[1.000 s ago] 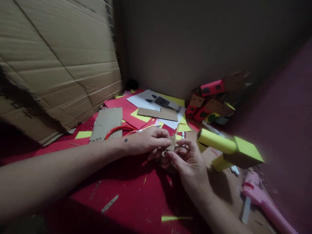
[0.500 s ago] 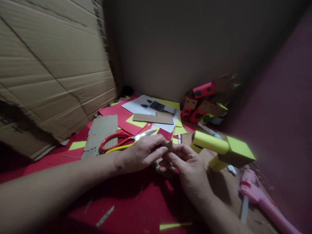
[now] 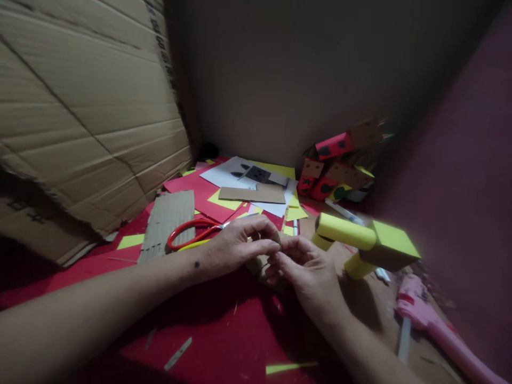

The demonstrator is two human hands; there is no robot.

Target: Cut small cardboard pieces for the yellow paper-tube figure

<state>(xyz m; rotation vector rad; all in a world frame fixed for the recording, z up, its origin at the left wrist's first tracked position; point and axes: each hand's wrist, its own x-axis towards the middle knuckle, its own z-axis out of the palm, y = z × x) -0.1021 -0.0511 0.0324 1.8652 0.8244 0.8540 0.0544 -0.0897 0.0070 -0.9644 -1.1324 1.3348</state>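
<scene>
My left hand (image 3: 244, 242) and my right hand (image 3: 308, 266) meet at the middle of the view, fingertips pinched together on a small piece of brown cardboard (image 3: 279, 240), mostly hidden by the fingers. Below the fingers lies another crumpled bit of cardboard (image 3: 258, 264), partly covered. Red-handled scissors (image 3: 188, 229) rest just behind my left hand, their blades largely hidden by it. To the right of my right hand stands a yellow paper-covered box shape with tubes (image 3: 352, 234).
A flat cardboard piece (image 3: 166, 218) lies at left. Behind are a cardboard strip (image 3: 252, 193), a white sheet with a drawing (image 3: 224, 170) and red paper (image 3: 192, 186). Red decorated shapes (image 3: 332, 146) stand back right; a pink glue gun (image 3: 416, 304) lies right. Large cardboard (image 3: 88, 106) rises left.
The fingers of my left hand have curled more over the small cardboard piece, which shows less now. The scissor blades are more covered. The view has shifted slightly.
</scene>
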